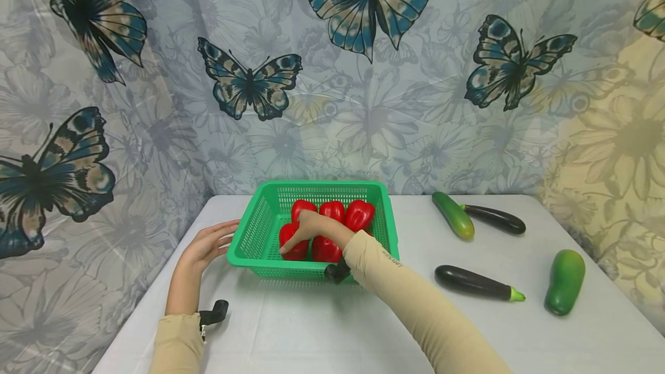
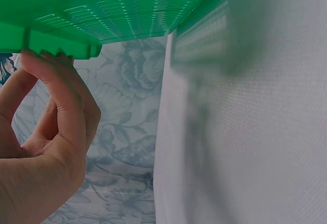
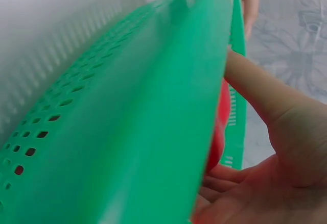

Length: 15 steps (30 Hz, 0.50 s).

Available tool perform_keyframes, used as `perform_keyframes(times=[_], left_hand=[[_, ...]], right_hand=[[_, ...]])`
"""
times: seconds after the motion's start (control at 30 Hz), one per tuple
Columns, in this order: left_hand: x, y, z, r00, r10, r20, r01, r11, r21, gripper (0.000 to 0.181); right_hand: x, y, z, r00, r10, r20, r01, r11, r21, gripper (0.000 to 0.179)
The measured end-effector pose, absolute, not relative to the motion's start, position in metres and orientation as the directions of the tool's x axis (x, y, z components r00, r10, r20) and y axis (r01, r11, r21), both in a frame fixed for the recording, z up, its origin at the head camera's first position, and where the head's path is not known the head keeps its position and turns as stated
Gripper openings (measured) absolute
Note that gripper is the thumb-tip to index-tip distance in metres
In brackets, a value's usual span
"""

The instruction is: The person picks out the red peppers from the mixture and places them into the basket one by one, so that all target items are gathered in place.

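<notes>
Several red bell peppers (image 1: 360, 214) lie in a green plastic basket (image 1: 387, 201) with perforated walls. My right hand (image 1: 315, 227) reaches over the basket's front rim and holds the front-left red bell pepper (image 1: 294, 242), thumb on its near left side. In the right wrist view, the basket wall hides much of that pepper (image 3: 218, 137), and the fingers (image 3: 225, 183) curl below it. At the basket's left side is my left hand (image 1: 205, 247), its fingertips touching the outside of the rim, as the left wrist view shows (image 2: 56, 106).
On the table's right side lie a cucumber (image 1: 453, 216) beside a dark eggplant (image 1: 496, 219), another eggplant (image 1: 475, 281) nearer the front, and a thick green squash-like vegetable (image 1: 564, 281). A butterfly-patterned curtain (image 1: 374, 126) hangs behind the white table (image 1: 291, 322).
</notes>
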<state>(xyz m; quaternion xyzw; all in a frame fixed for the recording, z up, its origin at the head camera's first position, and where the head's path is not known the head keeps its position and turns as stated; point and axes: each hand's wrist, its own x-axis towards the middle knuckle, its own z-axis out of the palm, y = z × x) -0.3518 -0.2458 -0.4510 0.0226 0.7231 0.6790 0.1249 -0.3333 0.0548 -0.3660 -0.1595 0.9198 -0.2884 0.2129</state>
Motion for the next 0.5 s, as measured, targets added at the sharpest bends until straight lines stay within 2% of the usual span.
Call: perform_keyframes(times=[0.13, 0.33, 0.5], left_hand=[[-0.343, -0.237, -0.438, -0.969, 0.175, -0.174, -0.162, 0.078, 0.984, 0.055], [-0.340, -0.234, -0.433, -0.966, 0.165, -0.201, -0.191, 0.076, 0.979, 0.051], [-0.347, -0.241, -0.443, -0.965, 0.214, -0.150, -0.146, 0.032, 0.989, 0.045]], right_hand=[[-0.332, 0.054, -0.369, -0.859, -0.416, -0.298, -0.174, 0.786, -0.593, 0.063], [-0.330, 0.052, -0.372, -0.856, -0.416, -0.306, -0.191, 0.806, -0.561, 0.071], [-0.330, 0.052, -0.373, -0.857, -0.422, -0.297, -0.221, 0.820, -0.528, 0.067]])
